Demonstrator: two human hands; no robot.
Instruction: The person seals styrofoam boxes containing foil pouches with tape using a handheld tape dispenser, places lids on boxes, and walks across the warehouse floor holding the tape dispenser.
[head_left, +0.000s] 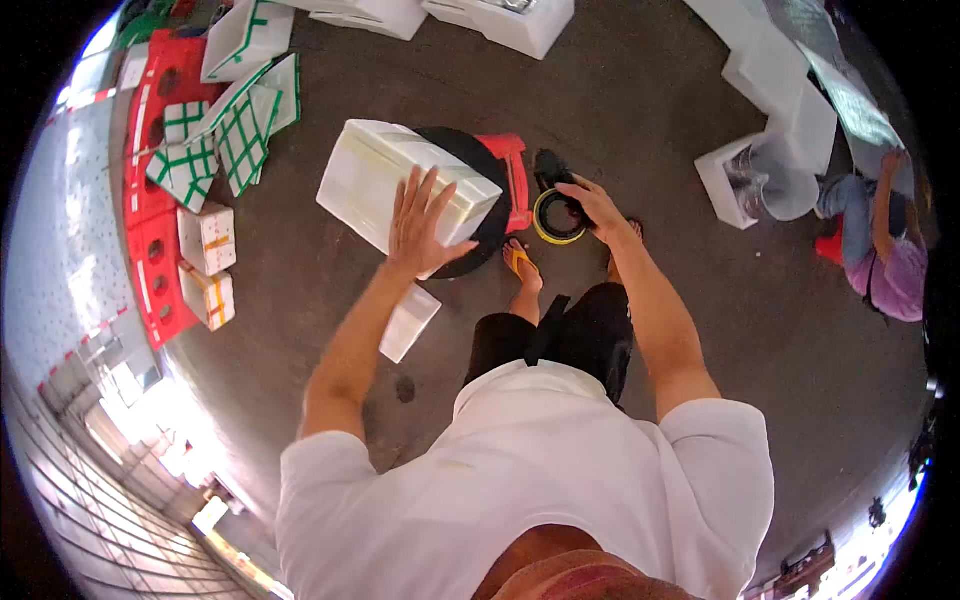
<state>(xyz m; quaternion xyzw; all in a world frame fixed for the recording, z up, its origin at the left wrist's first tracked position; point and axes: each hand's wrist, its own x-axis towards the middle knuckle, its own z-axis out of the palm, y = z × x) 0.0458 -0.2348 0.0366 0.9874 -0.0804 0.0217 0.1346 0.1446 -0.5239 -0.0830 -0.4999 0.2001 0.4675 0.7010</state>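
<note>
A white foam box (385, 175) lies tilted on a black round surface (488, 235). My left hand (425, 225) rests flat on its near side, fingers spread. In my right hand (597, 208) is a ring-shaped roll of tape (560, 237), yellow at the rim and dark inside, with my fingers at its upper right edge. A black piece (548, 168) shows just beyond the roll. Between box and roll stands a red plastic stool (517, 180). A smaller white foam piece (410, 322) lies on the floor below my left wrist.
Foam lids with green tape (245, 135) lean against a red barrier (155, 200) at the left, above two small taped boxes (207, 240). More white foam boxes (535, 25) stand along the far side. A seated person (885, 245) is at the right, near a clear plastic bag (785, 185).
</note>
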